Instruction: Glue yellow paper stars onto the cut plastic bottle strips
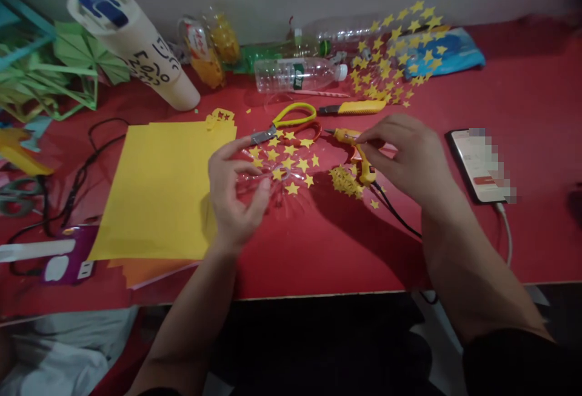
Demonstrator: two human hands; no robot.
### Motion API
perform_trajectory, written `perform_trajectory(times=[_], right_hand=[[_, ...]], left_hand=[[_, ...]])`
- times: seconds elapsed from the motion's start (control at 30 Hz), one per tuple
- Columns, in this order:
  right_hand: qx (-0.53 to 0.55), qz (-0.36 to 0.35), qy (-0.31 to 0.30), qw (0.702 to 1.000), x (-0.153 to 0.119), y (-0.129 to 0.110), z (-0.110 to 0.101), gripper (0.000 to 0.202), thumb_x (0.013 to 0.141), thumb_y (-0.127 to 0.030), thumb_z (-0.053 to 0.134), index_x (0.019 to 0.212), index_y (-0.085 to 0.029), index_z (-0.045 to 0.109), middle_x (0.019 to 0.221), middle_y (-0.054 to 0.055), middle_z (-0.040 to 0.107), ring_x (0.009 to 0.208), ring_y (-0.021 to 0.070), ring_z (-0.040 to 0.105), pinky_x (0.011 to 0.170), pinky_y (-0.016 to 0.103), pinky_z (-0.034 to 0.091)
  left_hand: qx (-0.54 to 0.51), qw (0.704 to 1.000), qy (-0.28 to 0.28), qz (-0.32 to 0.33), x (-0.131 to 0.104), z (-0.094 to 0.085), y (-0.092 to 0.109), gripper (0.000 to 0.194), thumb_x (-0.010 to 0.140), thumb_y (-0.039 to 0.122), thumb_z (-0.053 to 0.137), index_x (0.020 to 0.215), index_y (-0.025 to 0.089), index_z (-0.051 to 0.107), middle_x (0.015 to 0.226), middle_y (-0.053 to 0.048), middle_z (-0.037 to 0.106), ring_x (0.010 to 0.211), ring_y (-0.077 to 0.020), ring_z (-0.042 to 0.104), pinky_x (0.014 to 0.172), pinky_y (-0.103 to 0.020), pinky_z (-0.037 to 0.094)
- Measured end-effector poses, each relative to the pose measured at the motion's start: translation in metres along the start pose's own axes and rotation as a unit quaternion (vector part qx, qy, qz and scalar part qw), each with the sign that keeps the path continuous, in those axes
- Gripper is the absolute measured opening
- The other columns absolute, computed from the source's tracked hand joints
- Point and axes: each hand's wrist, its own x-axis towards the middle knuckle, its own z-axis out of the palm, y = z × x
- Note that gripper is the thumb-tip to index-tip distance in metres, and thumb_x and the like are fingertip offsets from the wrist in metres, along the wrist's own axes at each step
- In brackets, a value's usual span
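Observation:
On the red table, a clear plastic piece with splayed strips (284,202) carries several yellow stars (292,188). My left hand (236,193) is at its left side, thumb and fingers apart around the strips. My right hand (404,153) has thumb and index finger pinched over a yellow glue gun (366,171); anything between the fingertips is too small to make out. The gun's nozzle points left. Beside its handle is a pile of small yellow stars (344,181). Yellow-handled scissors (295,114) lie behind the plastic piece.
Yellow paper sheets (157,190) are at left, near a white tumbler (150,50). Plastic bottles (295,74), a star-covered piece (386,68) and a yellow cutter (361,107) lie at the back. A phone (479,168) with a cable is at right.

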Motion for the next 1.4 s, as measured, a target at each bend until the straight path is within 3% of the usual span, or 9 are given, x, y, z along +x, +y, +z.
perform_trajectory(times=[0.1, 0.2, 0.5, 0.8, 0.87, 0.97, 1.13, 1.27, 1.4], right_hand=[[-0.022, -0.042, -0.141, 0.989, -0.002, 0.013, 0.001, 0.015, 0.086, -0.023, 0.053, 0.079, -0.02, 0.066, 0.075, 0.004, 0.064, 0.07, 0.0171, 0.057, 0.064, 0.031, 0.041], [-0.099, -0.052, -0.202, 0.973, -0.007, 0.015, 0.009, 0.016, 0.085, -0.02, 0.052, 0.079, -0.019, 0.067, 0.078, 0.006, 0.064, 0.075, 0.019, 0.056, 0.068, 0.033, 0.039], [-0.083, 0.021, -0.194, 0.977, -0.022, 0.041, 0.022, 0.036, 0.069, -0.008, 0.054, 0.103, -0.016, 0.062, 0.103, 0.012, 0.051, 0.091, 0.0244, 0.051, 0.077, 0.038, 0.046], [0.043, 0.183, -0.068, 0.98, -0.019, 0.05, 0.033, 0.032, 0.062, -0.01, 0.062, 0.092, -0.019, 0.054, 0.109, 0.01, 0.042, 0.091, 0.0214, 0.052, 0.085, 0.041, 0.048], [0.127, 0.252, -0.014, 0.959, -0.016, 0.054, 0.029, 0.029, 0.059, -0.013, 0.066, 0.084, -0.02, 0.052, 0.106, 0.007, 0.042, 0.084, 0.0165, 0.052, 0.081, 0.038, 0.05], [0.275, 0.365, 0.054, 0.888, -0.016, 0.059, 0.024, 0.033, 0.049, -0.018, 0.074, 0.072, -0.021, 0.051, 0.096, 0.001, 0.047, 0.075, 0.0117, 0.052, 0.076, 0.032, 0.05], [0.403, 0.426, 0.056, 0.808, -0.025, 0.059, 0.031, 0.038, 0.046, -0.032, 0.075, 0.073, -0.022, 0.05, 0.071, -0.003, 0.055, 0.06, 0.0116, 0.053, 0.056, 0.028, 0.047], [0.459, 0.431, 0.077, 0.773, -0.027, 0.059, 0.029, 0.037, 0.045, -0.031, 0.075, 0.072, -0.023, 0.051, 0.067, -0.004, 0.057, 0.061, 0.0125, 0.058, 0.058, 0.027, 0.049], [0.482, 0.431, 0.102, 0.756, -0.028, 0.064, 0.02, 0.035, 0.044, -0.029, 0.075, 0.07, -0.023, 0.051, 0.066, -0.005, 0.058, 0.062, 0.0121, 0.059, 0.06, 0.027, 0.049]], left_hand=[[-0.016, 0.998, 0.054, -0.03, 0.001, 0.0, -0.005, 0.009, 0.087, 0.026, 0.056, 0.08, 0.021, 0.054, 0.111, -0.004, 0.061, 0.112, -0.0203, 0.057, 0.098, -0.045, 0.046], [-0.012, 0.998, 0.062, -0.027, 0.001, 0.001, -0.007, 0.012, 0.089, 0.028, 0.054, 0.078, 0.022, 0.055, 0.109, -0.003, 0.062, 0.11, -0.019, 0.058, 0.096, -0.043, 0.047], [0.0, 0.998, 0.055, -0.001, 0.001, 0.004, -0.011, 0.009, 0.089, 0.026, 0.055, 0.081, 0.024, 0.056, 0.108, -0.005, 0.062, 0.107, -0.0205, 0.059, 0.094, -0.044, 0.048], [0.029, 0.993, 0.086, 0.08, -0.003, -0.001, 0.008, 0.009, 0.084, 0.021, 0.06, 0.091, 0.026, 0.061, 0.107, -0.005, 0.064, 0.099, -0.021, 0.061, 0.083, -0.04, 0.052], [0.012, 0.989, 0.025, 0.145, -0.004, 0.001, 0.023, 0.015, 0.082, 0.017, 0.061, 0.096, 0.025, 0.061, 0.102, -0.004, 0.066, 0.091, -0.018, 0.063, 0.081, -0.036, 0.052], [-0.002, 0.952, -0.195, 0.236, -0.007, 0.018, 0.052, 0.014, 0.091, 0.021, 0.051, 0.1, 0.02, 0.061, 0.099, -0.005, 0.071, 0.09, -0.0159, 0.065, 0.08, -0.032, 0.053], [0.084, 0.848, -0.472, 0.224, -0.021, 0.083, 0.091, 0.048, 0.097, 0.042, 0.037, 0.131, 0.012, 0.054, 0.147, -0.013, 0.046, 0.138, -0.0254, 0.04, 0.114, -0.04, 0.032], [0.129, 0.828, -0.519, 0.166, -0.029, 0.13, 0.098, 0.069, 0.096, 0.052, 0.032, 0.147, 0.007, 0.03, 0.156, -0.013, 0.031, 0.147, -0.0243, 0.021, 0.122, -0.039, 0.013], [0.178, 0.844, -0.495, 0.101, -0.031, 0.15, 0.088, 0.079, 0.094, 0.057, 0.032, 0.149, 0.003, 0.021, 0.159, -0.016, 0.018, 0.149, -0.0249, 0.014, 0.122, -0.039, 0.009]])
